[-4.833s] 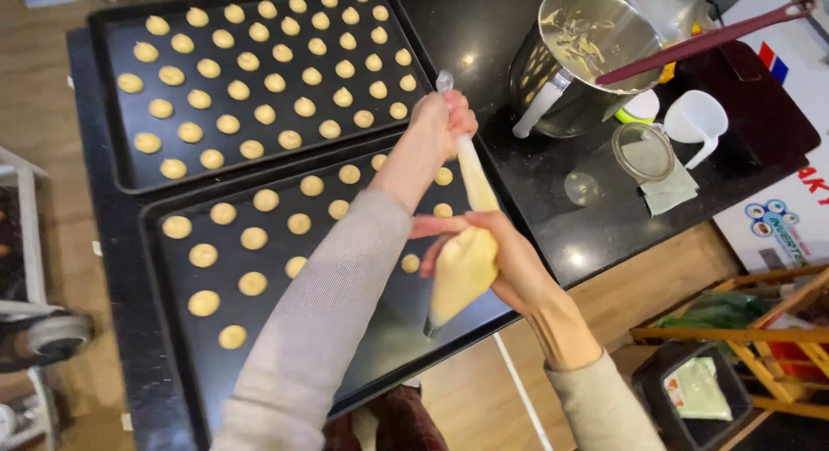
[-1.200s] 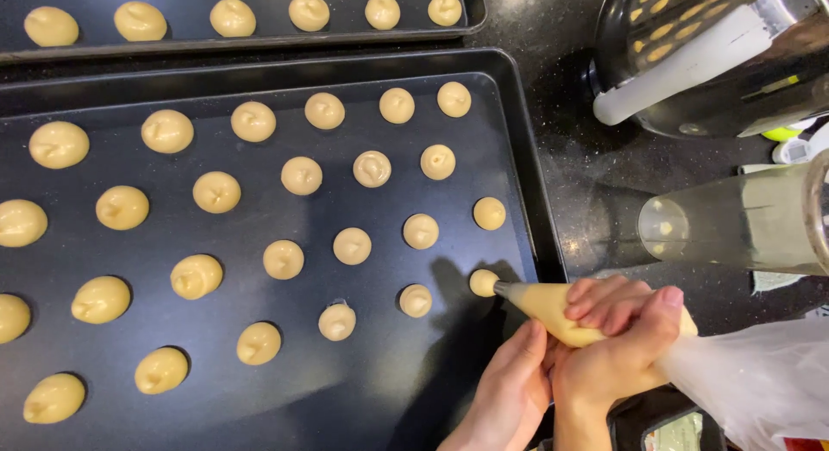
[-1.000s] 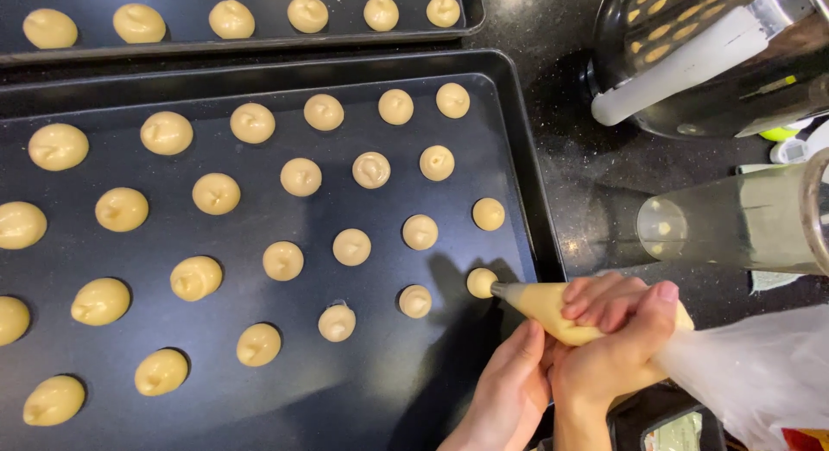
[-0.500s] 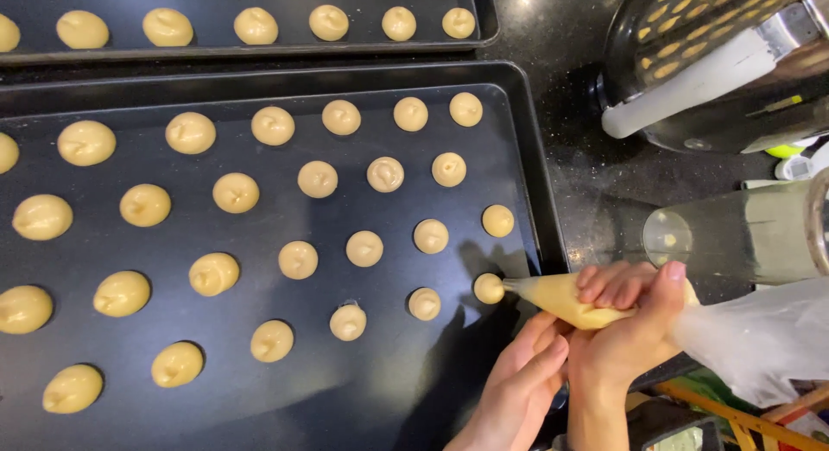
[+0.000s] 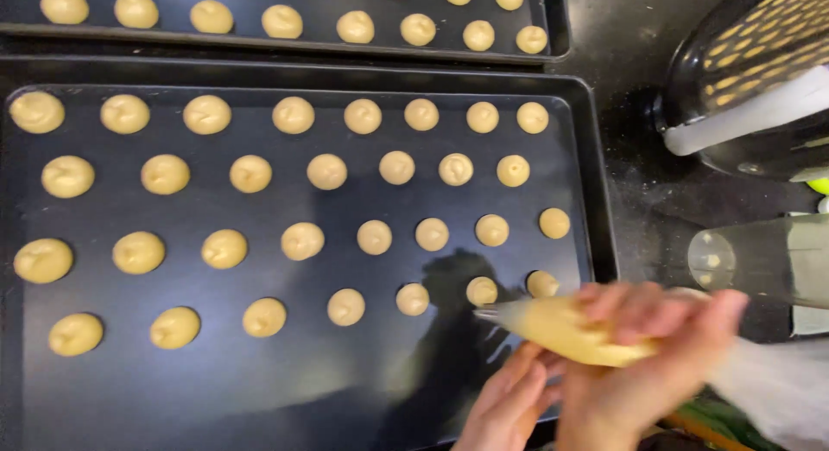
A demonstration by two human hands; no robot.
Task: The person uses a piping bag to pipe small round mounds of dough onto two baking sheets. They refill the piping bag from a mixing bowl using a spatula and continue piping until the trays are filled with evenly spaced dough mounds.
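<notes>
— How many dough mounds sat on the near baking tray (image 5: 17, 399) when you looked?

— I counted thirty. From the left, the top row had eight, the second row seven, the third row eight, and the front row seven, ending with the newest mound (image 5: 542, 283) by the tray's right rim. A second tray (image 5: 285, 44) lay behind it with ten mounds showing along its near edge; the rest ran out of sight.

— And the hands?

— Both were low at the right front corner of the near tray. The left hand (image 5: 508, 406) was underneath, its fingers (image 5: 518, 384) loosely spread and reaching up to the underside of the piping bag (image 5: 566, 328), close to its tip. The right hand (image 5: 661, 352) was blurred, but its fingers were curled tight round the fat end of the bag, squeezing it. There was one bag, filled with pale dough, lying almost level, its tip pointing left just above the bare tray, beside the sixth mound of the front row.

— Anything further right?

— On the dark surface (image 5: 635, 170) stood one metal mixing bowl (image 5: 751, 63) with a white handle across it, and below it one clear glass cup (image 5: 760, 259) lying on its side.
</notes>
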